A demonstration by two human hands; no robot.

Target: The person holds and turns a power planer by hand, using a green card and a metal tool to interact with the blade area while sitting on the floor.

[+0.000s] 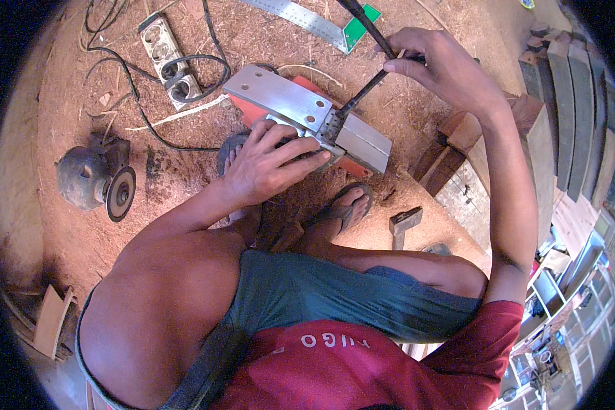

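Head view | red planer (301,109), metal sole (270,90) up, on the ground (178,184), long axis upper-left to lower-right | left hand (266,164): spread fingers touch its near edge, clasp unclear | right hand (436,68): thumb and fingers closed on dark rod (369,86), slanting down-left to the sole

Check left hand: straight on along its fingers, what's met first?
Likely the shorter silver plate of the upturned planer, just right of the left hand; depth is hard to judge.
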